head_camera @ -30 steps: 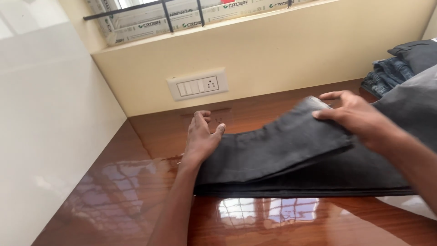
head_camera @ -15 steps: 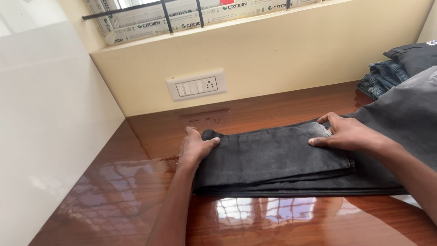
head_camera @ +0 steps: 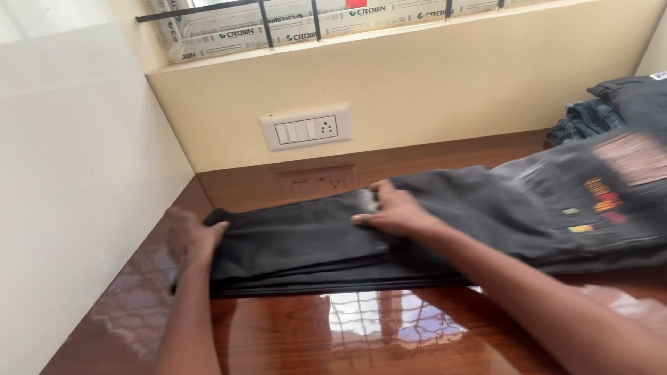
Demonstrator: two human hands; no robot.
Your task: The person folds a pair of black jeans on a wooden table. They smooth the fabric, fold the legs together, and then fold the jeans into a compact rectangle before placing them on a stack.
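Glossy brown wooden table (head_camera: 361, 333), mirroring the window grille in its polish. Behind it a cream wall with a white switch plate (head_camera: 306, 128), and above that a window sill with dark bars (head_camera: 264, 21). At far left a plain white panel (head_camera: 69, 173). At far right, near the wall, a pile of folded dark and blue jeans (head_camera: 611, 111), well apart from both hands. On the near right edge of the table, a bit of clear plastic wrapping (head_camera: 625, 302), blurred.

Across the middle of the table, dark grey trousers (head_camera: 306, 250), folded in layers at the left, the waist end with its coloured tags stretching off to the right. Nothing between the hands and the cloth.

Left hand (head_camera: 191, 239) at the left end of the fold, fingers curled loosely against the edge, touching but not clamped. Right hand (head_camera: 392, 212) flat on top of the upper layer, fingers spread and pressing down, gripping nothing.
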